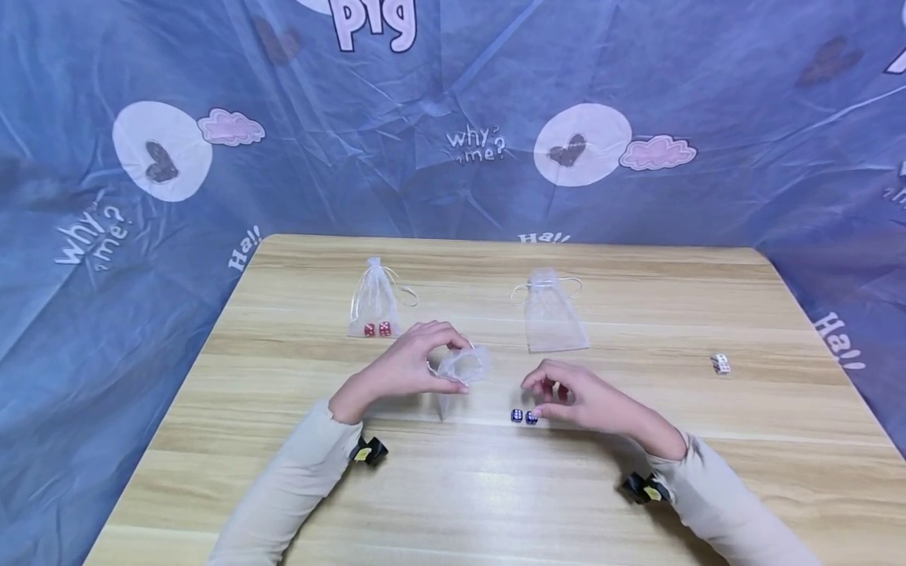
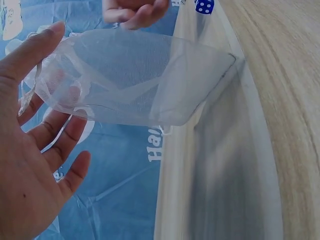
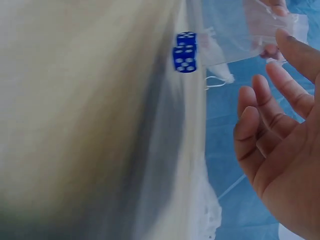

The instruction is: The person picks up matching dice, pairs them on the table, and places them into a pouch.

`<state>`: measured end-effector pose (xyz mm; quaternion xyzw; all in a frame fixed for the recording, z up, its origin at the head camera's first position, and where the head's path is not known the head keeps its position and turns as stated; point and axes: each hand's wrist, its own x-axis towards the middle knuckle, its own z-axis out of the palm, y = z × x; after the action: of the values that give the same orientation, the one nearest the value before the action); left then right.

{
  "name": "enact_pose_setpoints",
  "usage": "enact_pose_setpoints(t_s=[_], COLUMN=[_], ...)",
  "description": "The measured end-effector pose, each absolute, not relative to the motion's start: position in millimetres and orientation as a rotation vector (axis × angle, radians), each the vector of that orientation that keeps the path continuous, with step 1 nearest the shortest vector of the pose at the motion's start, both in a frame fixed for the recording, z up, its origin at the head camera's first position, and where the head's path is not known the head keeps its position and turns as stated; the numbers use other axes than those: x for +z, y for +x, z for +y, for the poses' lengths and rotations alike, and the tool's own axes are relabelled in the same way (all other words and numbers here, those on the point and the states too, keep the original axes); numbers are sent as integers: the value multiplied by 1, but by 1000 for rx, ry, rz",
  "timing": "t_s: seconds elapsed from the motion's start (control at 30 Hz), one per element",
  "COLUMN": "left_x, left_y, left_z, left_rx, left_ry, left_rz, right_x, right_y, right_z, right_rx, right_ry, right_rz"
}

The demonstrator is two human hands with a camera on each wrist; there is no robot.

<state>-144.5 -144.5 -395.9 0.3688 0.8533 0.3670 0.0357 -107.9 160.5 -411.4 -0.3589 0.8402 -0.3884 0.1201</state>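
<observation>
My left hand (image 1: 414,362) holds a sheer white organza pouch (image 1: 463,365) by its spread mouth, thumb and fingers around the opening. In the left wrist view the pouch (image 2: 130,75) hangs from those fingers, its bottom edge down at the tabletop, with nothing showing inside. My right hand (image 1: 583,397) hovers by two blue dice with white pips (image 1: 524,417) on the table, fingers loosely bent. The right wrist view shows that hand (image 3: 285,130) with nothing in its fingers, and the blue dice (image 3: 185,52) apart from it.
At the back left lies a drawn organza pouch (image 1: 373,295) with two red dice (image 1: 377,329) in it. Another flat pouch (image 1: 555,318) with drawstrings lies at the back centre. White dice (image 1: 720,363) sit on the right of the wooden table (image 1: 453,503). A blue printed cloth (image 1: 396,173) hangs behind.
</observation>
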Motion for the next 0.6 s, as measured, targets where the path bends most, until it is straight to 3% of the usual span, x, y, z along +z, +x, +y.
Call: enact_pose_setpoints(t_s=[0.6], left_x=[-401], left_y=[-145], left_z=[-146], left_rx=[1196], left_ry=[1102], left_rz=[2588], right_x=[-430], right_y=[-101], right_z=[172], right_rx=[-1019], right_ry=[-926], right_rz=[2488])
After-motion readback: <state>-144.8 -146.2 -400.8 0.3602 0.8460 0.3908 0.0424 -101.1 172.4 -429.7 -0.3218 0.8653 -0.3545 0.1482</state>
